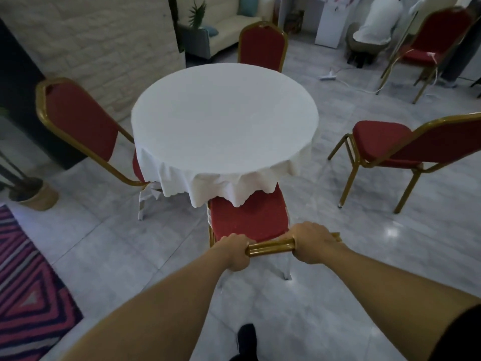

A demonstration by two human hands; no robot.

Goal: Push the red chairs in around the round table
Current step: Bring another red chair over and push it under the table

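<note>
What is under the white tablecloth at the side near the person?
The front of the near red chair's seat sits under the tablecloth hem. Both hands hold its gold top rail. The table's legs are hidden.

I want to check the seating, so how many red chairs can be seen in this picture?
5. Near chair held by both hands; left chair tucked at the table; far chair behind it; right chair standing apart; one spare chair in the far right background. Others may be out of frame.

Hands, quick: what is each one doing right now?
Left hand: closed on the gold metal top rail of the near red chair.
Right hand: closed on the same rail.
</note>
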